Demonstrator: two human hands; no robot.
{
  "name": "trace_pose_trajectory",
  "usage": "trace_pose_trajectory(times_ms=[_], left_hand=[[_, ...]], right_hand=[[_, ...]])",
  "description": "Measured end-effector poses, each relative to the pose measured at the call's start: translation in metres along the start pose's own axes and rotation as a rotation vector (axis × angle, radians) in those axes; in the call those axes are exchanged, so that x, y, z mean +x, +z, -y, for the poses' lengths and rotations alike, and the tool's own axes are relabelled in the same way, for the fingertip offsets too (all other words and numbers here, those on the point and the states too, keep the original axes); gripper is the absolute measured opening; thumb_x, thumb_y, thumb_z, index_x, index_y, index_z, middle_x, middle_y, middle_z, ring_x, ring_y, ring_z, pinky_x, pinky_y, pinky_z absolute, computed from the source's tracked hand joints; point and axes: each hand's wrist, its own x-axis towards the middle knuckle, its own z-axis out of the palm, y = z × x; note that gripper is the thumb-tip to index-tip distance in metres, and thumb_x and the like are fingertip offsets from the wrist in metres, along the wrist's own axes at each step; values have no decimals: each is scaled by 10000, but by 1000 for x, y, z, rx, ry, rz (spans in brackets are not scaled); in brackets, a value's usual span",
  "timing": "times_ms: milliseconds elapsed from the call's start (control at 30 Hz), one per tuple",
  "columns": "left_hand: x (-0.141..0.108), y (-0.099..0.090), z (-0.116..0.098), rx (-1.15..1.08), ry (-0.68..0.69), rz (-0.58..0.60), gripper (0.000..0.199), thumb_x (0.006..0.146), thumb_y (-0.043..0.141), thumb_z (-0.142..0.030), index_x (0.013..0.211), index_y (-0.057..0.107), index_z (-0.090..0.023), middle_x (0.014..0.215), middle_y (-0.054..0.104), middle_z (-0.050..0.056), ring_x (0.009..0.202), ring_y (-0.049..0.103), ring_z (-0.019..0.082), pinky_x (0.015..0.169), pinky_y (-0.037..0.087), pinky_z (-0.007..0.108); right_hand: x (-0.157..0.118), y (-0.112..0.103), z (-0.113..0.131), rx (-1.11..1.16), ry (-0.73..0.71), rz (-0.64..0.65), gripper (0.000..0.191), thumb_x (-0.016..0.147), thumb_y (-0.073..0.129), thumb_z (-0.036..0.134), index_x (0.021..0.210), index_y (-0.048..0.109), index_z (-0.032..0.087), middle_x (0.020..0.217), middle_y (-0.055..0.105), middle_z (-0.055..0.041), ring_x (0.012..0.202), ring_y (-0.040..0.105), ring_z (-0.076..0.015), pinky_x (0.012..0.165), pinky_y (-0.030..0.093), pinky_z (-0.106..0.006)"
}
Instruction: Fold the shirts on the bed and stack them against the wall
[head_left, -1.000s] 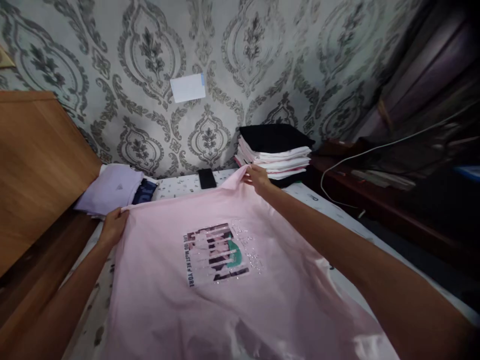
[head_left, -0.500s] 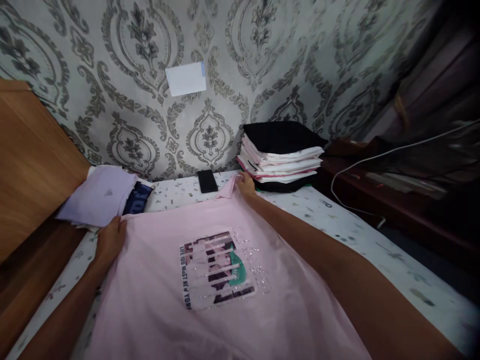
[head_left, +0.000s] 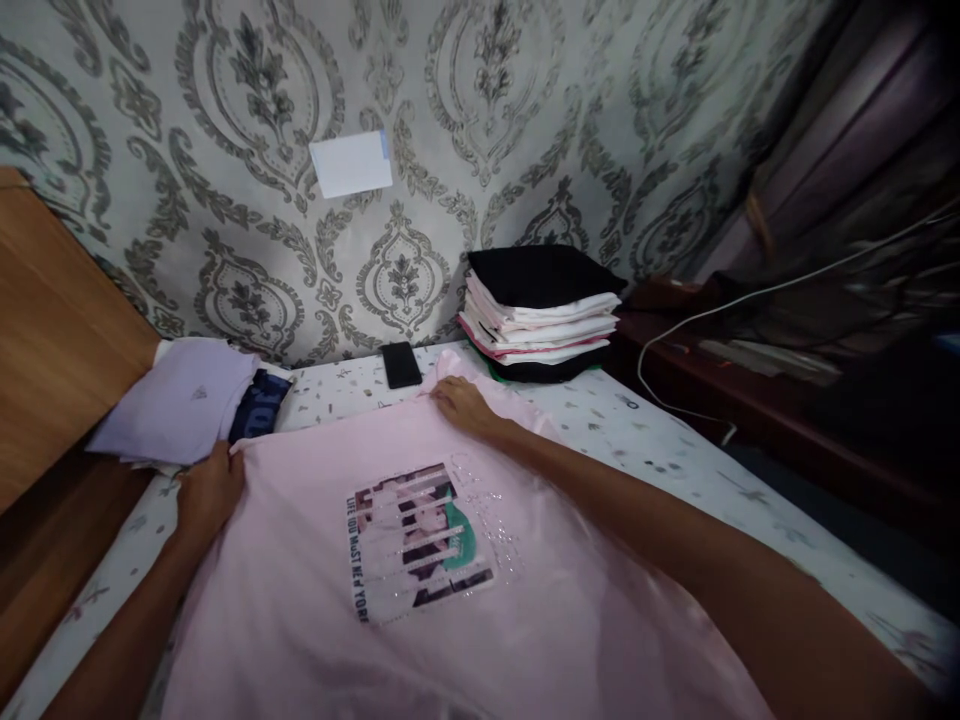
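Pink shirt (head_left: 292,560): left hand (head_left: 210,490) pinches its edge, right hand (head_left: 466,408) touches it (grip unclear).

The shirt (head_left: 450,650) is matt cloth — its print (head_left: 424,545) glittery, the panel (head_left: 60,330) wood.

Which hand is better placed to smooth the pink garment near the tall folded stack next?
Probably the right hand: it rests on the pink garment close to the folded stack, while the left hand holds the garment's left corner.
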Motion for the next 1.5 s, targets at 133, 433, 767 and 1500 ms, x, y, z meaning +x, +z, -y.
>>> trace_pose_trajectory(times_ms=[133, 433, 767, 1500], left_hand=[[-4, -6, -5, 21, -19, 23, 384, 998, 311, -336, 1123, 608, -127, 896, 728, 177, 878, 708, 337, 674, 471, 347], [-11, -12, -8, 6, -11, 4, 431, 1003, 283, -329, 1143, 615, -93, 891, 724, 218, 863, 707, 364, 696, 492, 384], [-15, -13, -9, 15, -16, -9, 423, 1009, 281, -336, 1130, 613, -104, 880, 724, 206, 866, 714, 356, 702, 492, 377], [-15, -12, -7, -13, -32, -33, 407, 997, 294, -344, 1087, 623, -122, 894, 727, 209, 840, 707, 346, 657, 478, 357]], right_hand=[[2, 0, 7, 105, -141, -6, 447, 977, 379, 194, 1382, 564, 235, 1452, 578, -46, 1398, 451, -177, 1170, 357, -397], [-32, -12, 13, 143, -96, -8, 407, 952, 367, 121, 1296, 581, 161, 1341, 608, -142, 1280, 525, -236, 1092, 435, -449], [-5, -1, 45, 164, -218, 15, 498, 953, 398, 122, 1429, 523, 202, 1540, 479, -89, 1429, 409, -195, 1166, 351, -406], [-17, 2, 41, 62, -89, 49, 488, 1004, 388, 203, 1488, 447, 194, 1630, 319, -131, 1515, 255, -257, 1202, 252, -498]])
